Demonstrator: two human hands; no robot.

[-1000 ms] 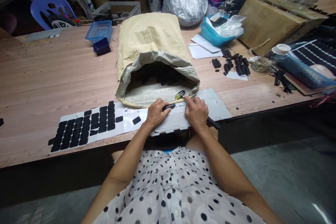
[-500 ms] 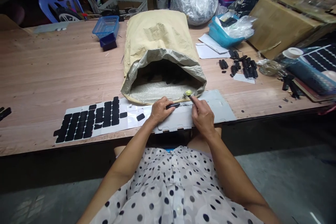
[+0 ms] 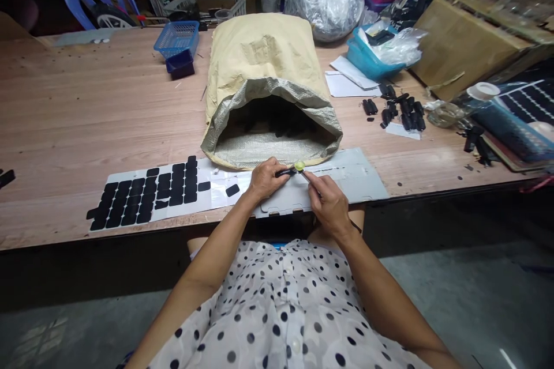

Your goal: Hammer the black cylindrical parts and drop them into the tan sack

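My left hand is closed around a small dark elongated part, pressing it near the grey board. In my right hand is the handle of a small hammer with a yellow-green face. Its head is at the tip of the dark part; whether they touch I cannot tell. Just beyond both hands lies a large beige woven sack, its mouth facing me, with dark pieces inside in shadow. To the left, a white sheet bears rows of black rounded stickers.
Small black parts lie in a pile at the right, near a cardboard box and a clear jar. A blue basket and a navy tray stand left of the sack. The table's front edge runs under my forearms.
My right hand has brought the hammer head left and down, to the end of the dark part. My left hand stays in nearly the same place, still holding it.
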